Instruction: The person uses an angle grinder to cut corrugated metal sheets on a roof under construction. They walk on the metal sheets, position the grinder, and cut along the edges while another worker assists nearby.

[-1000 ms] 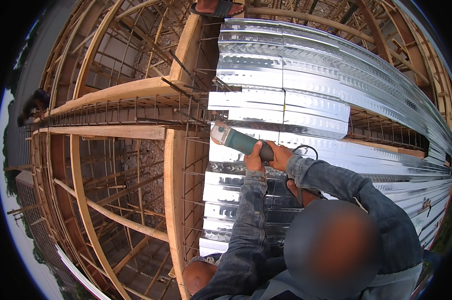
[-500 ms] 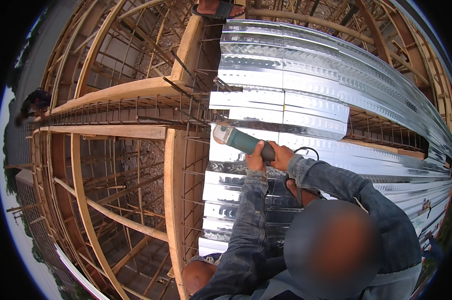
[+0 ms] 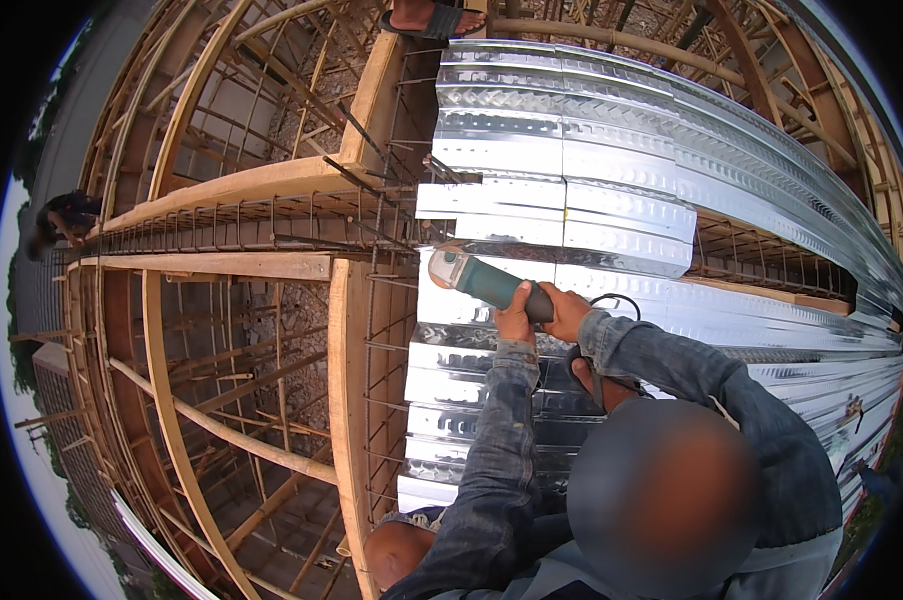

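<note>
Above shiny ribbed metal decking (image 3: pixel 612 150), beside timber framing (image 3: pixel 344 350) and rebar (image 3: pixel 354 177) — gripping a green angle grinder (image 3: pixel 487 282) toward its dark rear with left hand (image 3: pixel 514 316) and right hand (image 3: pixel 569 311).

An outdoor building site, with ribbed metal sheets (image 3: pixel 612 150), wooden beams (image 3: pixel 345 380), steel rods (image 3: pixel 317 242) and bamboo poles (image 3: pixel 222 428), pale sky (image 3: pixel 47 480) showing at the left edge.

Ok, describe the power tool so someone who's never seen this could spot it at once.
Find the shiny ribbed metal sheets spreading across the centre and right. Follow their left edge to about mid-height, where both hands hold the angle grinder. Its green body, between a metallic head and dark rear grip, stands out from the silver sheets.
</note>
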Available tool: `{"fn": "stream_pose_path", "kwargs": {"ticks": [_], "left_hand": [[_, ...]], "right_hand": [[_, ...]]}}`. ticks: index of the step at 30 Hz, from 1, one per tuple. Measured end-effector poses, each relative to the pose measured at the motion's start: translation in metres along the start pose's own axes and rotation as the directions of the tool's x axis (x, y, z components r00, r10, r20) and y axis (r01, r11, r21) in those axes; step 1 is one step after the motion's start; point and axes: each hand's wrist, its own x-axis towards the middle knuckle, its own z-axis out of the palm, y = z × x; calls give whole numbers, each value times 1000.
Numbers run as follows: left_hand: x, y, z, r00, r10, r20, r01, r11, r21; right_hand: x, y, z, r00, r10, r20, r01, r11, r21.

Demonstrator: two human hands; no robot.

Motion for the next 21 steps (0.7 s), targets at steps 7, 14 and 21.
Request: {"fn": "stream_pose_path", "kwargs": {"ticks": [7, 14, 21], "left_hand": [[-4, 2, 5, 999, -28, -21, 28, 1000, -15], [-2, 1, 4, 999, -40, -8, 40, 999, -20], [-3, 3, 4, 999, -50, -5, 49, 998, -25]], "right_hand": [[0, 1, -2, 999, 32, 14, -32, 999, -24], [0, 2, -2, 999, 27, 25, -26, 999, -34], [3, 3, 0, 1000, 10, 25, -10, 1000, -19]]}}
